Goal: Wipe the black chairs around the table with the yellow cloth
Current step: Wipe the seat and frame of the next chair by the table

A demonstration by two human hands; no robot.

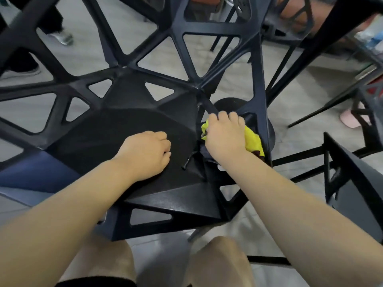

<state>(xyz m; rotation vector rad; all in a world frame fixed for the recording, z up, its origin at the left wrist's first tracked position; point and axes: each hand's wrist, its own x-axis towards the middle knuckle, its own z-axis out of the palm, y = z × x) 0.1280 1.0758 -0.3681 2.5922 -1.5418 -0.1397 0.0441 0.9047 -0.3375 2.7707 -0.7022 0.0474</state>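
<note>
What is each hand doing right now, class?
Left hand: closed in a fist, holding nothing, resting on the black plastic chair seat.
Right hand: closed on the crumpled yellow cloth.

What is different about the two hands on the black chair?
The right hand grips the yellow cloth; the left hand holds nothing. The right hand is at the right edge of the seat of the black chair, by the struts; the left hand rests on the flat middle of the seat with its fingers curled. Both are bare and on the same chair.
</note>
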